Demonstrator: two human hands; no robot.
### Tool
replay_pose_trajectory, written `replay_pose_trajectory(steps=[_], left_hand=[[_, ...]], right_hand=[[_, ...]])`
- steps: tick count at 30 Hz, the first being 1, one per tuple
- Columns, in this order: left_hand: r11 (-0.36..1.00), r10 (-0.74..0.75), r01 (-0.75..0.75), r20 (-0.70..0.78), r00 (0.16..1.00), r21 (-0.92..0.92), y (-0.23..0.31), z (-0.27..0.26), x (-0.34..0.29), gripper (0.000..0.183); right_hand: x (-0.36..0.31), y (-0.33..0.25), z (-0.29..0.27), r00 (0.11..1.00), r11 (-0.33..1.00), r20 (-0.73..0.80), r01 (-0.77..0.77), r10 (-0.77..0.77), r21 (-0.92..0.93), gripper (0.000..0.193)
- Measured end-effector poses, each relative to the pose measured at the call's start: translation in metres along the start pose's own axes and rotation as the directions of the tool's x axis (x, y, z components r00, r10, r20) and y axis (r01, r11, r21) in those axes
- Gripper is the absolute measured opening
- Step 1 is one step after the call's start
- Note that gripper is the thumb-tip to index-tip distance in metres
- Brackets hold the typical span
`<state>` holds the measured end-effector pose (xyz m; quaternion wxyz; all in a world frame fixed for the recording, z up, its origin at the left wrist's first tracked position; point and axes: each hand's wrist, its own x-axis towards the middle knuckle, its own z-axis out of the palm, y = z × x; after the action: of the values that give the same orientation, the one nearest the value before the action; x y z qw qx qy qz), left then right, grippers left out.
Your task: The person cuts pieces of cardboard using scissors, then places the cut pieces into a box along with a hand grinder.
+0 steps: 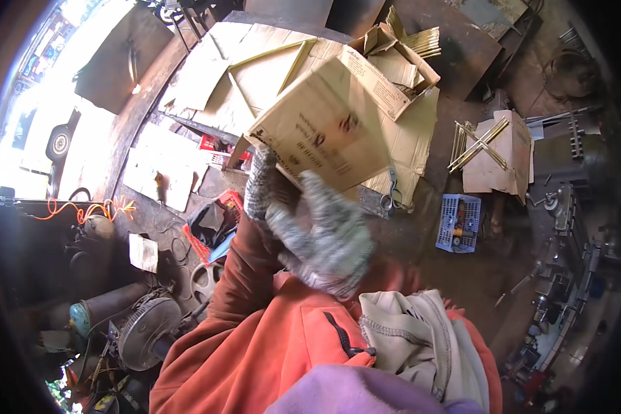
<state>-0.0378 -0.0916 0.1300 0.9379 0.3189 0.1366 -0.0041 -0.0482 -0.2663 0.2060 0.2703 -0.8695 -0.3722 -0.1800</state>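
Note:
A brown cardboard box with dark print is tilted up over the work table. My left hand, in a grey knitted glove, grips its near left edge; part of the fingers is hidden. My right hand, gloved alike, is held in front of my chest with its fingers apart and nothing in it. It is slightly blurred and overlaps my left forearm. Scissors with grey handles lie by the table's near edge, right of the box. Behind stands an open carton with thin brass-coloured rods sticking out.
Flattened cardboard covers the table. At the right, crossed rods rest on a cardboard-topped stand, with a blue plastic basket below. A red crate is at the left, a fan at lower left, and a machine far right.

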Motion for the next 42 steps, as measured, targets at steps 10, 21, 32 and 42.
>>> replay_pose_trajectory(steps=[10, 21, 32, 42], left_hand=[[0.941, 0.095, -0.165, -0.236, 0.967, -0.296, -0.009, -0.119, -0.001, 0.060], [0.990, 0.122, -0.136, -0.317, 0.941, -0.021, -0.019, -0.149, -0.010, 0.055], [0.606, 0.077, 0.273, -0.397, 0.915, 0.747, 0.011, -0.133, 0.034, 0.051], [-0.055, -0.047, -0.068, 0.066, 0.997, 0.996, 0.021, -0.077, 0.238, 0.047]], right_hand=[[-0.116, 0.151, 0.038, 0.836, 0.813, 0.104, -0.548, 0.538, 0.197, 0.034], [-0.173, 0.313, 0.165, 0.506, 0.723, 0.560, -0.636, 0.656, -0.271, 0.044], [-0.244, 0.302, 0.035, 0.195, 0.009, 0.376, -0.897, 0.906, 0.442, 0.026], [-0.247, 0.266, -0.098, 0.097, -0.234, 0.321, -0.496, 0.942, 0.836, 0.026]])
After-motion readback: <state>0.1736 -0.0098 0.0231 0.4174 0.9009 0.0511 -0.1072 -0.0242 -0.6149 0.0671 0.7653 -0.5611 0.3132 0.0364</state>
